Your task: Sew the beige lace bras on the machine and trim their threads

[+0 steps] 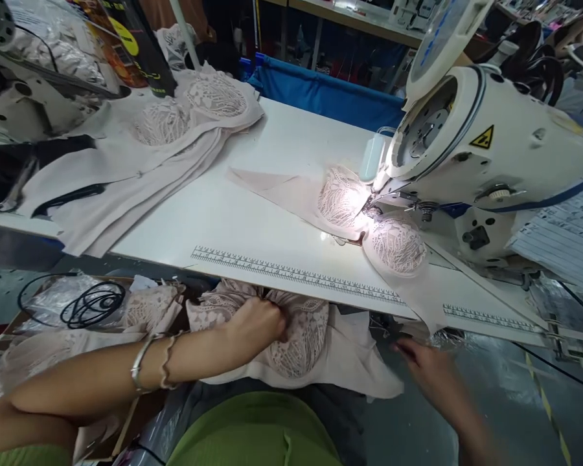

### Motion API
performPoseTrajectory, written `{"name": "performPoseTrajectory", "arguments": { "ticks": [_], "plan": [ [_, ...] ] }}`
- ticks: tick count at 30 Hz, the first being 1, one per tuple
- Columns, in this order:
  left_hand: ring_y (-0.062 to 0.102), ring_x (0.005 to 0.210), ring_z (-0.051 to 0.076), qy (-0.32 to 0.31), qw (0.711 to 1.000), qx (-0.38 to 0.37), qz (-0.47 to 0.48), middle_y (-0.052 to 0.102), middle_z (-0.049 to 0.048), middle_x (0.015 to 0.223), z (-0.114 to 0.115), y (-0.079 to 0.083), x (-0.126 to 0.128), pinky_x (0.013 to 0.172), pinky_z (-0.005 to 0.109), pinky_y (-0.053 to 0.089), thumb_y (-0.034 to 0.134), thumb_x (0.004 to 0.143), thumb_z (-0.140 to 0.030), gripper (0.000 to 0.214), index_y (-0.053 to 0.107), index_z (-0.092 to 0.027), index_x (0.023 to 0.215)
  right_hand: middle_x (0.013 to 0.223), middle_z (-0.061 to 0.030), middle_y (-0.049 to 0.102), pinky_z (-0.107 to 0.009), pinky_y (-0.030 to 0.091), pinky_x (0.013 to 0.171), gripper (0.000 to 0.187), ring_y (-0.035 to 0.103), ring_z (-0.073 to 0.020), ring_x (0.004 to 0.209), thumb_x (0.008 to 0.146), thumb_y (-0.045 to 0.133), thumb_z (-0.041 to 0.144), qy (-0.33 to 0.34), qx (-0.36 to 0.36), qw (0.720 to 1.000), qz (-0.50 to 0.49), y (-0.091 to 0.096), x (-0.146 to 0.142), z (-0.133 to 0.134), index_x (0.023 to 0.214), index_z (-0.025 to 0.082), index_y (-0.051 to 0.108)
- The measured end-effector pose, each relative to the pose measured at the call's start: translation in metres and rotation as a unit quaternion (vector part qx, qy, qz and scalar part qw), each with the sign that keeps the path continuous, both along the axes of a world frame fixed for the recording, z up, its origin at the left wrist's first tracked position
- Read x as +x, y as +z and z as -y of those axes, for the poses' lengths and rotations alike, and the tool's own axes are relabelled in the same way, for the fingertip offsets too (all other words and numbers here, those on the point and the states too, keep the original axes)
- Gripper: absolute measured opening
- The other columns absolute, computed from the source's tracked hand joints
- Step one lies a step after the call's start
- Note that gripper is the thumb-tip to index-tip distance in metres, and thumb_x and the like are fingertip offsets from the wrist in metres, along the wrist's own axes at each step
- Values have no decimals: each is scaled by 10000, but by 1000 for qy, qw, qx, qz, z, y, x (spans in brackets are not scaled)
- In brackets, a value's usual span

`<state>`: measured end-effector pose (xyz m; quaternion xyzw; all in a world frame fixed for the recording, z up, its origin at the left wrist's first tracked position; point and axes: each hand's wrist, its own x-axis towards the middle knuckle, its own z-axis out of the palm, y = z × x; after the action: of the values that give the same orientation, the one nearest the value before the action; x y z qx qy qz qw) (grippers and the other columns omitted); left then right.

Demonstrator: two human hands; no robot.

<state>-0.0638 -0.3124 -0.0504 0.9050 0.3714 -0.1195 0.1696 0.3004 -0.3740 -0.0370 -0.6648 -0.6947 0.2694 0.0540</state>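
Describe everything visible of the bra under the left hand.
The bra is pale pinkish, with two cups in patterned lace and smooth, plain fabric spreading toward the picture's right. It lies lace side up below the edge of the white table, apparently hiding part of its top. The left hand is closed on its middle, between the cups.

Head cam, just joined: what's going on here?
A person is at a sewing machine. Their left hand is closed on the middle of a lace-cup bra over the lap, below the table edge. The right hand is blurred beside the hanging end of another bra; can't tell whether it holds anything. That second bra lies at the machine's lit needle area. More bras are piled at the table's left.
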Motion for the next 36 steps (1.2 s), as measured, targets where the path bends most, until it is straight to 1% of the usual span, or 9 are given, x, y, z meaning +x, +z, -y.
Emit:
{"name": "performPoseTrajectory", "arguments": {
  "ticks": [4, 7, 10, 13, 17, 21, 25, 29, 36],
  "plan": [
    [580, 553, 146, -120, 975, 17, 185, 648, 43, 672, -44, 52, 5, 499, 273, 433, 588, 981, -282, 235, 678, -144, 814, 831, -56, 660, -244, 484, 539, 388, 629, -200, 628, 1102, 424, 406, 74, 134, 978, -143, 52, -29, -37, 1013, 227, 756],
    [644, 863, 190, -153, 937, 122, 290, 703, 106, 953, -93, 64, 27, 766, 317, 536, 429, 1002, -99, 244, 670, -126, 982, 804, -39, 568, -242, 462, 553, 320, 565, -179, 612, 1076, 457, 325, 81, 274, 954, -88, 69, -39, -82, 1038, 211, 754],
    [581, 1137, 253, -154, 930, 194, 272, 655, 169, 1218, -141, 59, 55, 982, 405, 480, 382, 957, -2, 329, 614, -95, 1172, 944, -76, 584, -287, 492, 637, 259, 599, -221, 726, 994, 522, 323, 20, 316, 946, 69, 63, -35, -140, 1042, 186, 737],
    [590, 1034, 224, -205, 935, 197, 212, 675, 117, 1130, -174, 53, 75, 927, 365, 473, 462, 900, 21, 328, 632, -145, 1126, 999, -127, 637, -370, 526, 784, 233, 631, -307, 868, 941, 632, 312, -17, 286, 943, 168, 49, -27, -195, 1077, 154, 735],
    [565, 849, 218, -275, 920, 244, 131, 659, 102, 946, -189, 50, 86, 764, 352, 452, 532, 849, 7, 221, 666, -141, 942, 940, -109, 702, -446, 506, 954, 128, 643, -350, 985, 912, 738, 285, 1, 236, 958, 165, 32, -13, -236, 944, 161, 739],
    [521, 760, 200, -244, 921, 276, 131, 620, 103, 889, -187, 45, 89, 667, 337, 405, 485, 848, 20, 211, 638, -122, 877, 928, -68, 723, -440, 496, 1012, 60, 675, -302, 951, 887, 690, 142, 47, 215, 968, 121, 16, 1, -241, 925, 160, 732],
    [495, 714, 180, -228, 916, 302, 138, 612, 81, 848, -185, 38, 91, 633, 327, 363, 419, 860, 53, 265, 603, -138, 866, 1026, -60, 717, -445, 509, 993, 308, 664, -297, 999, 806, 637, 45, 80, 192, 971, 121, 13, 3, -233, 1072, 171, 730],
    [508, 726, 200, -184, 906, 341, 169, 625, 106, 909, -187, 32, 90, 596, 341, 314, 371, 929, -13, 269, 606, -94, 1030, 1156, -8, 669, -336, 498, 990, 637, 626, -218, 1075, 822, 476, -22, 201, 175, 958, 105, 26, -4, -225, 1353, 286, 649],
    [527, 780, 207, -174, 911, 326, 184, 658, 104, 1007, -193, 29, 85, 633, 337, 317, 425, 845, 33, 377, 574, -95, 1166, 879, -33, 622, -308, 537, 839, 734, 624, -218, 849, 780, 394, -31, 265, 229, 929, 121, 30, -12, -220, 1423, 256, 603]
  ]
}}
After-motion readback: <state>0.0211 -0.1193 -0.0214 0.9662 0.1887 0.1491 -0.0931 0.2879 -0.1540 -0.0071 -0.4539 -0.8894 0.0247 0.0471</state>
